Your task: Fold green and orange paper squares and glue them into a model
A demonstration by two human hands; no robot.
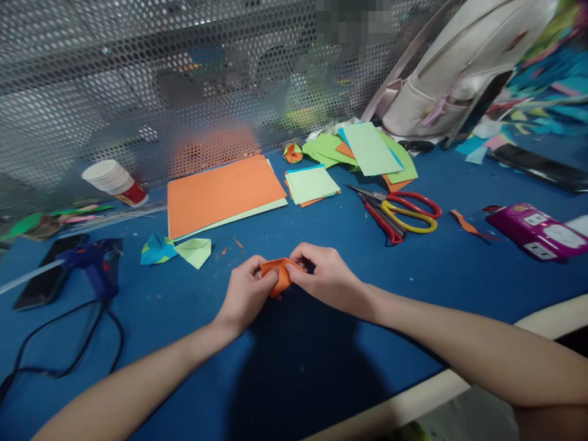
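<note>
Orange folded paper (pixel 282 280): pinched between thumb and fingers of left hand (pixel 245 291) and right hand (pixel 328 278), above blue tabletop (pixel 459 269). Surroundings, left to right: glue gun (pixel 94 263) (cord (pixel 122 335) looping frontward), blue-green folded piece (pixel 158 250), pale-green folded piece (pixel 195 251), orange-topped sheets (pixel 225 197) between hands and mesh panel (pixel 138 92), pale square stack (pixel 315 185), scissors (pixel 389 205), orange scrap (pixel 465 223), purple device (pixel 537 233).

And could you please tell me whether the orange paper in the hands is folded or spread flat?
Folded: the orange paper shows creases and angled edges, held between left hand and right hand.
</note>
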